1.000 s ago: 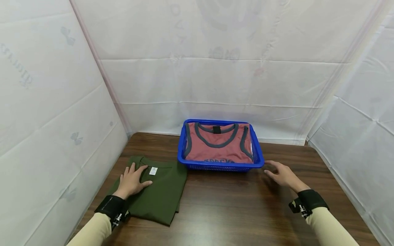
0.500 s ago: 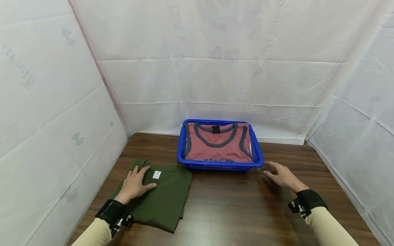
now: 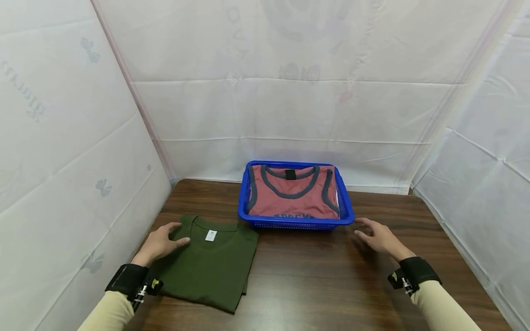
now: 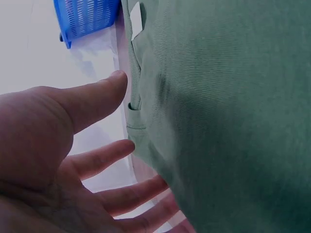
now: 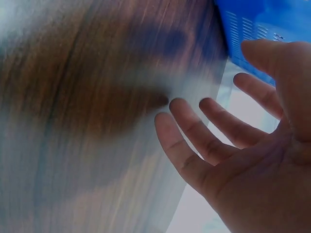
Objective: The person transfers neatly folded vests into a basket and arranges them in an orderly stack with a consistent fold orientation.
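Note:
A folded dark green T-shirt (image 3: 207, 266) with a white neck label lies at the left of the table. My left hand (image 3: 159, 243) is at its upper left edge, thumb and fingers spread apart; in the left wrist view the fingers (image 4: 129, 196) reach along the shirt's edge, and contact is hard to tell. At the back middle stands a blue basket (image 3: 298, 224), holding a folded red tank top (image 3: 295, 202) with grey trim. Beside the basket's front right corner, my right hand (image 3: 382, 238) hovers low with relaxed fingers and holds nothing.
The brown wooden table (image 3: 306, 280) carries the shirt and the basket. White sheet walls (image 3: 290, 110) close off the back and both sides, the back one standing right behind the basket.
The green T-shirt first shifted slightly right and toward me under my left hand. That hand then slid off its top to the left edge. My right hand stays nearly still.

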Available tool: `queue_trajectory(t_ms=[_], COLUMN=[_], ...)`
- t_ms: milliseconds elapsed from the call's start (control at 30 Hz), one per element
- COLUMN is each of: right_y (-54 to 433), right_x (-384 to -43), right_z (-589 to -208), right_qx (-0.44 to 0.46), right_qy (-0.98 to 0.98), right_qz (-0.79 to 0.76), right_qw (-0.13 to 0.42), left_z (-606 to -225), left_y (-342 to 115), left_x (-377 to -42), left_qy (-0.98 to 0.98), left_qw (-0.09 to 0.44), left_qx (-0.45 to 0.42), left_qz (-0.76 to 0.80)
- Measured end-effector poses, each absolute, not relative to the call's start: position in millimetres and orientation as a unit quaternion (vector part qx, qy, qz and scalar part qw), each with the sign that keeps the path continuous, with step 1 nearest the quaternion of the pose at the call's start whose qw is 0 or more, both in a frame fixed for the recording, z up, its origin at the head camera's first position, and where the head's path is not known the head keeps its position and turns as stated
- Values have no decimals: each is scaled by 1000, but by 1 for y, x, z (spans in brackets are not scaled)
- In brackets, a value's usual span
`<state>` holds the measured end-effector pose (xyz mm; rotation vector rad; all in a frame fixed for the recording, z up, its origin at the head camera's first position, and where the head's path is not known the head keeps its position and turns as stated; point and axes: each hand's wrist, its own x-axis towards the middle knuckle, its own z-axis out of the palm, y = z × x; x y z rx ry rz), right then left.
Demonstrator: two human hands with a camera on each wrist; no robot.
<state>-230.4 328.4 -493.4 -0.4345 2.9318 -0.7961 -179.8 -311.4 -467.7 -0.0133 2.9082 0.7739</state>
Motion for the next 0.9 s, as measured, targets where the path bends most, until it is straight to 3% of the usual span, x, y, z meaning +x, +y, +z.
queue_trajectory(t_ms=[433, 900], right_y=[313, 302], right_x=[-214, -202], right_z=[-495, -495], right_qx=[-92, -99], right_qy=[904, 892], right_qz=[-400, -422], right_qw=[116, 129], left_z=[-471, -470], left_y=[-302, -268], left_x=[-173, -162], left_qy=[967, 956], left_qw=[49, 64], left_qx=[10, 38], left_qz=[250, 284])
